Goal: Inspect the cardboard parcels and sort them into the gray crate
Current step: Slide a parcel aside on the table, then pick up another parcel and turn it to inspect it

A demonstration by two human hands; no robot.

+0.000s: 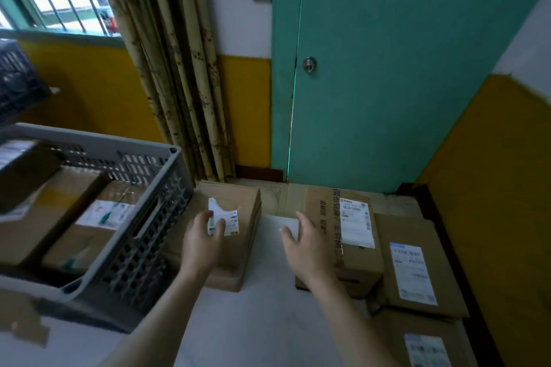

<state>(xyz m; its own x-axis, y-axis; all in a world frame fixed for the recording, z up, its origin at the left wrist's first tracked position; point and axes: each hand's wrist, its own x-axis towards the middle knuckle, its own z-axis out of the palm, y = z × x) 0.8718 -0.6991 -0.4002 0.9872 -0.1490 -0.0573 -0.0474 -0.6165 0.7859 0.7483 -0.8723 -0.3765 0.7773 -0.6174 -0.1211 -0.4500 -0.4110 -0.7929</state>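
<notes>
Both bare forearms reach forward from the bottom of the view, running up and slightly inward. The left hand (205,234) is palm down, its fingers loosely curved and its fingertips (220,223) resting on a torn white label. The right hand (304,240) is held apart from it on the right, palm turned down and inward, fingers spread and relaxed, thumb (285,231) pointing toward the left hand, gripping nothing.
</notes>
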